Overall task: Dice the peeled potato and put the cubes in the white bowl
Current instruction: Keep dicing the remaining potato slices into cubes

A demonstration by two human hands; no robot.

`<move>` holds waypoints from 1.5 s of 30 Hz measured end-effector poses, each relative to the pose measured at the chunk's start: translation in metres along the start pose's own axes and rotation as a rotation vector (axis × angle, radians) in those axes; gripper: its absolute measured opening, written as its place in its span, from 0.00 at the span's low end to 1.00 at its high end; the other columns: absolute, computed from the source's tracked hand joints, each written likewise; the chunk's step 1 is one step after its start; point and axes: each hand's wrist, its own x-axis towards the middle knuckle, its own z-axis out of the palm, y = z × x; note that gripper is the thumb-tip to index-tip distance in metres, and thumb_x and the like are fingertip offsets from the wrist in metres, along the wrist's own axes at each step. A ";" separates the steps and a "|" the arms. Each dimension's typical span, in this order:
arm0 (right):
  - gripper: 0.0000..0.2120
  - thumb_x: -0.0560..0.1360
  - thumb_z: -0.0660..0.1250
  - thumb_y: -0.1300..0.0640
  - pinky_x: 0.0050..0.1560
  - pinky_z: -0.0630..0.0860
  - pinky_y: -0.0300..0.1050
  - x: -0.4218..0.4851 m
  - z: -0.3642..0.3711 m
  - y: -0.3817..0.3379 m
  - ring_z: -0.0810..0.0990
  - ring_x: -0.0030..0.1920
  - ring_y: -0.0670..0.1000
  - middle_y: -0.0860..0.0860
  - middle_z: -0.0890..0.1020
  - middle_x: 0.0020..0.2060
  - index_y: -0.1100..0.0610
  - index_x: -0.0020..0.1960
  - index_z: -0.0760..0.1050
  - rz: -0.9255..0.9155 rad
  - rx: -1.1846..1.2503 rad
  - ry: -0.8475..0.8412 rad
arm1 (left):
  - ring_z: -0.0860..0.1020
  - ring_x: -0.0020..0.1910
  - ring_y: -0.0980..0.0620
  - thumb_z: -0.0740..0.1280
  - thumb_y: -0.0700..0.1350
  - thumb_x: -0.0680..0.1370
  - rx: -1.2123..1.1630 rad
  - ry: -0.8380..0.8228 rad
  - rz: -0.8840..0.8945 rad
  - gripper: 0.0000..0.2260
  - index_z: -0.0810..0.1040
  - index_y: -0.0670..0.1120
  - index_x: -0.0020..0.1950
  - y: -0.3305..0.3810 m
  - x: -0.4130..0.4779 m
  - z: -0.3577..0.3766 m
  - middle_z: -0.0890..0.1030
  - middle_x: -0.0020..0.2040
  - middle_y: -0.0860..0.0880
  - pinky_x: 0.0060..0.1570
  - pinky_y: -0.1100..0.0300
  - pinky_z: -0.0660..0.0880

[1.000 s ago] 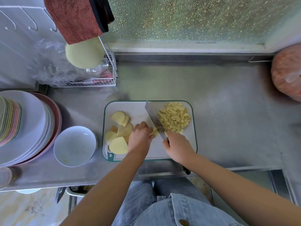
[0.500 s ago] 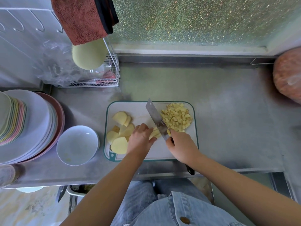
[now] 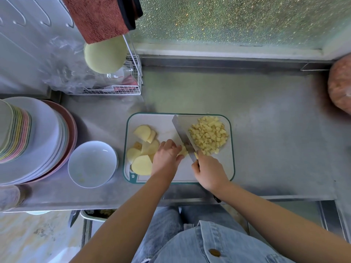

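A white cutting board [image 3: 224, 173] with a green rim lies on the steel counter. Several potato slices [image 3: 142, 165] lie on its left part. A heap of small potato cubes [image 3: 209, 136] lies on its right part. My left hand [image 3: 166, 157] has curled fingers holding down a small stack of potato strips [image 3: 183, 151]. My right hand [image 3: 209, 170] grips the handle of a cleaver [image 3: 182, 134], whose blade stands on the board right beside the strips. The white bowl [image 3: 93, 164] stands left of the board with nothing but small traces inside.
A stack of plates [image 3: 34, 141] sits at the far left. A wire rack [image 3: 121, 88] with plastic bags and a pale green lid [image 3: 105, 56] stands behind the bowl. A red mesh bag [image 3: 340, 82] lies at the far right. The counter's front edge runs just below the board.
The view shifted slightly. The cleaver stays at the strips next to my left fingers, with only small chopping motion. The slices, cubes and bowl have not moved.
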 end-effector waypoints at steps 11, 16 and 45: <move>0.08 0.78 0.55 0.58 0.33 0.61 0.46 -0.005 -0.019 0.004 0.67 0.30 0.51 0.50 0.65 0.28 0.57 0.40 0.62 -0.055 0.038 0.041 | 0.78 0.43 0.42 0.79 0.46 0.66 0.040 -0.004 -0.006 0.20 0.82 0.41 0.54 -0.003 -0.004 -0.004 0.79 0.44 0.44 0.39 0.52 0.77; 0.07 0.78 0.54 0.58 0.35 0.62 0.46 -0.008 -0.019 0.001 0.69 0.34 0.54 0.50 0.66 0.30 0.56 0.42 0.62 -0.045 0.016 -0.012 | 0.77 0.44 0.42 0.77 0.44 0.68 0.049 -0.004 -0.040 0.14 0.84 0.42 0.51 -0.001 -0.005 -0.004 0.79 0.43 0.44 0.39 0.52 0.77; 0.08 0.79 0.53 0.57 0.29 0.58 0.44 -0.006 -0.014 -0.006 0.68 0.34 0.53 0.49 0.65 0.29 0.56 0.41 0.61 -0.054 0.013 -0.019 | 0.77 0.43 0.44 0.78 0.46 0.67 0.070 -0.022 -0.049 0.14 0.84 0.43 0.48 -0.006 -0.005 -0.006 0.79 0.42 0.45 0.38 0.53 0.75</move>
